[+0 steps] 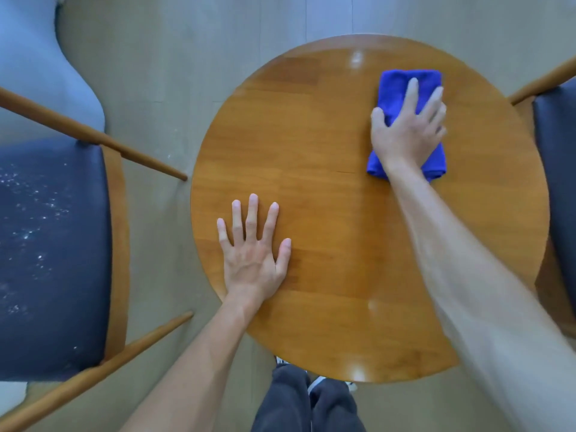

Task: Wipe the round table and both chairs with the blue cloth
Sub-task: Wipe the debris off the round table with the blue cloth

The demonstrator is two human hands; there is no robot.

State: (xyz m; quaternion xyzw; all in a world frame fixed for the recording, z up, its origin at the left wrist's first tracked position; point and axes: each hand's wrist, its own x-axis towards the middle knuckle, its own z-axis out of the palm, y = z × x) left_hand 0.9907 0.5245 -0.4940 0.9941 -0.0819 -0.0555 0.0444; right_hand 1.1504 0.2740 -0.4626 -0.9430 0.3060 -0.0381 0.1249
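The round wooden table (336, 169) fills the middle of the head view. A folded blue cloth (396, 85) lies on its far right part, and my right hand (408, 129) presses flat on top of it with fingers spread. My left hand (254, 254) rests palm down on the table's near left part, fingers apart, holding nothing. One chair (53, 254) with a dark blue seat and wooden arms stands to the left; white specks dot its seat. The second chair (558, 169) shows only partly at the right edge.
Grey floor (162, 73) surrounds the table. A pale blue-white shape (37, 63) occupies the upper left corner. My legs in dark trousers (305, 403) stand at the table's near edge.
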